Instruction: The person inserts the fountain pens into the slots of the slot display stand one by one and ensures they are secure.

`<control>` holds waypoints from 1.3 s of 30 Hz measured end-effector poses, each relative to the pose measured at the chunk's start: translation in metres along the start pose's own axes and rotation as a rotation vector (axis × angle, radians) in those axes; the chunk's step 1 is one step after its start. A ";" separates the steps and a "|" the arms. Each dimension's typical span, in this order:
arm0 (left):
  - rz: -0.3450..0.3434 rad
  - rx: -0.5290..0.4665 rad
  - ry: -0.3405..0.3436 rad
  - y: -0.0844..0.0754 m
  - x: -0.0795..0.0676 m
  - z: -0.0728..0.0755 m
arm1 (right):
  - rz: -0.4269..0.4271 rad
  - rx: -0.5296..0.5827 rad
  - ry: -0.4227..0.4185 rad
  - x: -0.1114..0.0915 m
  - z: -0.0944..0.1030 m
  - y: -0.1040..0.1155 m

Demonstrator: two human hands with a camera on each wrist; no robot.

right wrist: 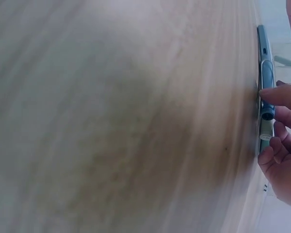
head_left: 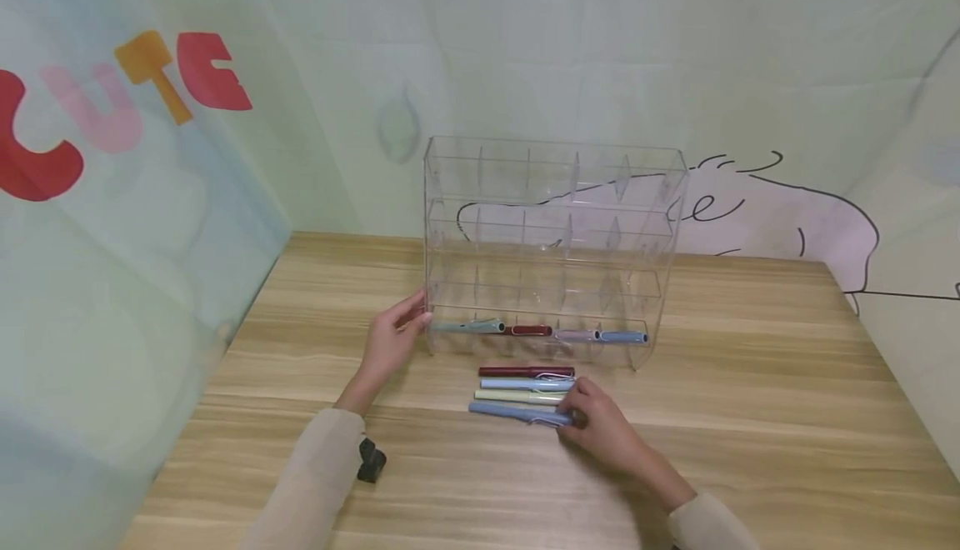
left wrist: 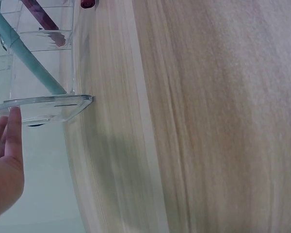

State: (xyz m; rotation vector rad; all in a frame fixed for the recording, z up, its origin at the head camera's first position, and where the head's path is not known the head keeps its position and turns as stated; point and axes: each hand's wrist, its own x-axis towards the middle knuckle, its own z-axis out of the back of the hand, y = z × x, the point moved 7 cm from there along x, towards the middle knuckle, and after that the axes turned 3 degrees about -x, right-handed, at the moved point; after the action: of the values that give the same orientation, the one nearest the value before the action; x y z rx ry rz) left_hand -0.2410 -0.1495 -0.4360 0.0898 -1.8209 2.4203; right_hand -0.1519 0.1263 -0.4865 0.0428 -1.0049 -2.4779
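A clear acrylic pen rack (head_left: 555, 208) stands at the back of the table. My left hand (head_left: 393, 337) touches its left side panel, and in the left wrist view straight fingers (left wrist: 13, 138) lie against that panel. Four pens lie in the rack's bottom tier, among them a pale green pen (head_left: 480, 327) and a dark red pen (head_left: 528, 331). In front, my right hand (head_left: 600, 425) pinches the cap end of the nearest blue pen (head_left: 510, 411). Just behind that pen lie a pale green pen (head_left: 513, 397), a light blue pen (head_left: 517, 384) and a dark red pen (head_left: 517, 372).
A pinkish pen (head_left: 576, 336) and a blue pen (head_left: 624, 337) fill the right part of the bottom tier. The tiers above hold no pens. A printed cloth (head_left: 337, 117) hangs behind the wooden table (head_left: 765, 367). A small black device (head_left: 371, 461) sits at my left wrist.
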 end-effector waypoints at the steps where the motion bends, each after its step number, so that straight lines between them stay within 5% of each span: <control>1: 0.000 -0.001 -0.001 0.000 0.000 0.000 | 0.011 0.004 -0.004 -0.001 0.001 0.001; 16: -0.006 0.003 -0.005 0.002 0.001 -0.002 | -0.001 0.245 -0.007 -0.012 0.033 0.006; 22: -0.006 0.004 -0.006 0.003 0.001 -0.002 | 0.037 0.271 -0.091 -0.018 0.079 0.003; 31: -0.015 0.015 -0.005 0.004 0.001 0.000 | -0.136 0.183 -0.180 -0.044 0.148 -0.032; 39: -0.009 0.005 0.002 0.004 0.001 0.001 | -0.173 0.088 -0.328 -0.066 0.204 -0.047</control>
State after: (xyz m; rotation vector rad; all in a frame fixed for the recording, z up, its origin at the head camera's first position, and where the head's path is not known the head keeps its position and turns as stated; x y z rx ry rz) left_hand -0.2428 -0.1510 -0.4394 0.0949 -1.8096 2.4183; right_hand -0.1525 0.3169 -0.3782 -0.2685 -1.2927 -2.6521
